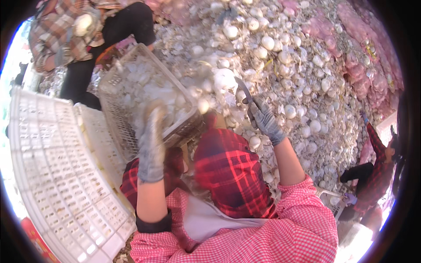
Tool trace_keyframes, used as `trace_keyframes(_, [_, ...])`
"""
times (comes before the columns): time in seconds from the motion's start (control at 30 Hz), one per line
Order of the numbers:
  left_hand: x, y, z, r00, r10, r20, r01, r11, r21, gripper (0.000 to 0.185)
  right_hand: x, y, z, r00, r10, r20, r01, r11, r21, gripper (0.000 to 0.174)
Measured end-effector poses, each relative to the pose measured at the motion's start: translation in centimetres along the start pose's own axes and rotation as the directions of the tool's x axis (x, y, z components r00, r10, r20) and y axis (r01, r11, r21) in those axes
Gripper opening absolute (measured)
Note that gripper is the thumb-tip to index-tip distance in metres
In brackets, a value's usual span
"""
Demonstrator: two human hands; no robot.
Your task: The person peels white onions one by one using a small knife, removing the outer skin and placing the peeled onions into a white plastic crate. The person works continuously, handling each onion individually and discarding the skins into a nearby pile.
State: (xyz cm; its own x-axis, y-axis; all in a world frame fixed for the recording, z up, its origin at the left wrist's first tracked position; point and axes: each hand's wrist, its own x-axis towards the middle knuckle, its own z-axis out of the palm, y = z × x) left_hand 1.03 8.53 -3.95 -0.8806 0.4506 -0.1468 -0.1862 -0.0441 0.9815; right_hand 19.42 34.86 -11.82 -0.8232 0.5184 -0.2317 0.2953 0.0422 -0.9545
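Note:
My right hand [263,118], in a grey knit glove, is closed around a small knife [243,88] with a curved blade. The blade points up and left, above a heap of white garlic-like bulbs [268,42] and loose papery skins. A large pale bulb [225,79] lies just left of the blade tip. My left hand [152,138], gloved too, is motion-blurred over the near side of a plastic mesh crate [177,82]. Blur hides whether its fingers hold anything. Inside the crate are pale bulbs or skins [138,79], also blurred.
White slatted crates [65,171] stand at my left. Beyond the mesh crate a person in a plaid shirt [62,36] sits close by. Pink mesh sacks [365,56] line the far right. Another person [375,174] works at the right edge. My knees [233,167] are before me.

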Motion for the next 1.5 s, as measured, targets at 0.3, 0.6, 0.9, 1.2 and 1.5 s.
trace_keyframes(0.3, [3.8,3.2,-1.8,0.998,0.015,0.068,0.036,0.73,-0.683,0.049,-1.1,-19.2,11.8,0.807,-0.348,0.478,0.591,0.508,-0.627,0.037])
trace_keyframes(0.6, [5.1,3.3,-9.8,0.978,-0.005,-0.207,-0.16,0.618,-0.77,0.035,3.6,-20.4,20.3,0.71,-0.652,0.266,0.646,0.453,-0.614,0.026])
trace_keyframes(0.9, [2.7,5.6,-6.0,0.975,0.216,-0.057,-0.149,0.438,-0.887,0.041,4.4,-14.9,20.0,0.765,-0.638,0.087,0.629,0.712,-0.312,0.036])
trace_keyframes(1.2, [4.7,3.4,-6.0,0.958,0.163,-0.236,-0.286,0.507,-0.813,0.047,2.0,-15.3,22.9,0.632,-0.651,0.421,0.691,0.228,-0.686,0.037])
trace_keyframes(1.5, [4.0,3.9,-6.6,0.931,0.19,-0.312,-0.349,0.712,-0.609,0.052,2.9,-15.9,22.8,0.699,-0.548,0.46,0.707,0.432,-0.56,0.042])
